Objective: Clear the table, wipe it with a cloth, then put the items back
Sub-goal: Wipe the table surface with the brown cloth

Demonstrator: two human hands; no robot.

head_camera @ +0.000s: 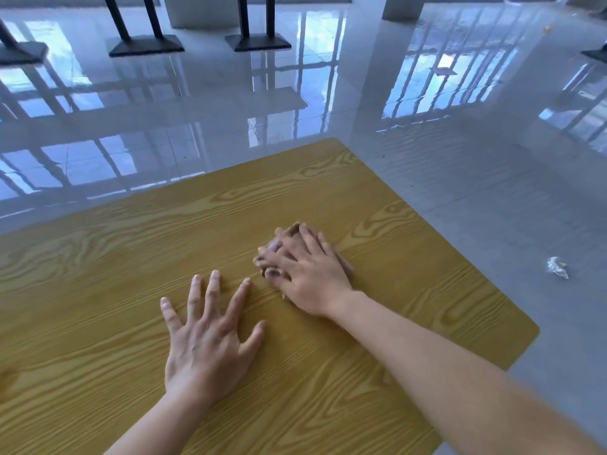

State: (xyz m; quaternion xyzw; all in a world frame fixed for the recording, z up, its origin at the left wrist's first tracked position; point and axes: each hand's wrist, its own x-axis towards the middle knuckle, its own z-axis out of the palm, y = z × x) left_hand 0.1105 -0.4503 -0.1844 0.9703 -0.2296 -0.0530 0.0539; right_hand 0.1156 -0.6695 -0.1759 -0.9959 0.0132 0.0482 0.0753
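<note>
A yellow wood-grain table (98, 274) fills the lower part of the head view. My right hand (312, 277) presses down on a small brownish cloth (345, 264) near the table's right side; the cloth is mostly hidden under the hand, which looks motion-blurred. My left hand (207, 339) lies flat on the tabletop with its fingers spread, holding nothing, a little to the left of and nearer than the cloth. No other items stand on the visible tabletop.
Glossy grey floor tiles surround the table. Black table bases (146, 46) (258, 42) stand on the floor at the back. A crumpled clear wrapper (557, 267) lies on the floor to the right of the table's edge.
</note>
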